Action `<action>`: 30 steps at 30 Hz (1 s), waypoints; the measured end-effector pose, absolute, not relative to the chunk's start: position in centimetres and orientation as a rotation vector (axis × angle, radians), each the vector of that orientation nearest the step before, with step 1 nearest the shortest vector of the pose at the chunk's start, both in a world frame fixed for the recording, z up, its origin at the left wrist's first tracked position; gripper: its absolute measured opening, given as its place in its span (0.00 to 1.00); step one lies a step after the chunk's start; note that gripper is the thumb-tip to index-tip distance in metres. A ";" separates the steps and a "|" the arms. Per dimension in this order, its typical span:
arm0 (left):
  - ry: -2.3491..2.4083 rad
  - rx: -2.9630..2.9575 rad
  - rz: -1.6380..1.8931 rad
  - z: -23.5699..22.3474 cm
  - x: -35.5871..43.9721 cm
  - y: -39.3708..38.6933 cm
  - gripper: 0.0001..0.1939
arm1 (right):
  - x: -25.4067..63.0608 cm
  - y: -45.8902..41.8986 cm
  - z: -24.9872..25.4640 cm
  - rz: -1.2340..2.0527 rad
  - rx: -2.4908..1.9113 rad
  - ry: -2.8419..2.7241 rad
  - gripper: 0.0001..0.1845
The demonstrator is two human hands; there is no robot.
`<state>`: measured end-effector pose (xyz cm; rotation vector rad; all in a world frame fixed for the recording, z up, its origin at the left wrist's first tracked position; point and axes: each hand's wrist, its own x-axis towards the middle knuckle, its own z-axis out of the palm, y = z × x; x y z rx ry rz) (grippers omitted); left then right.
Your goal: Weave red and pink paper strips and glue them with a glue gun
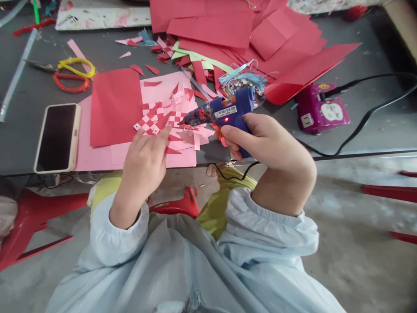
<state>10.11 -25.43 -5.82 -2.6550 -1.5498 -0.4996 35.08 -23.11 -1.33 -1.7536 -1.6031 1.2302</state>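
Note:
My right hand (256,137) is wrapped round the handle of a blue hot glue gun (228,108), whose red light is lit. Its nozzle points left, over a woven red-and-pink paper piece (177,114). My left hand (146,158) rests palm down, fingers stretched forward, at the near edge of another checkered woven piece (148,124) with small eye-like dots. Its fingertips touch or nearly touch this piece; the exact contact is hidden. Pink paper sheets (130,155) lie beneath, with a red paper sheet (115,106) on top at left.
A phone (57,138) and scissors (73,74) lie at left. Red paper (211,28) is piled at the back, with blue tassels (244,78) before it. A black cord (365,119) runs near a purple power adapter (322,108). Red stools (42,221) stand below.

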 end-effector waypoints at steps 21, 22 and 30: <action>-2.041 -2.261 -0.767 -4.4 7.1 -24.1 0.12 | 35.2 -23.1 -1.8 1.213 -1.700 -1.567 0.17; -2.071 -2.277 -0.760 -4.4 7.1 -24.1 0.12 | 35.2 -23.1 -1.8 1.219 -1.696 -1.566 0.17; -2.007 -2.328 -0.690 -4.8 7.4 -23.8 0.12 | 35.2 -23.1 -1.8 1.225 -1.710 -1.548 0.17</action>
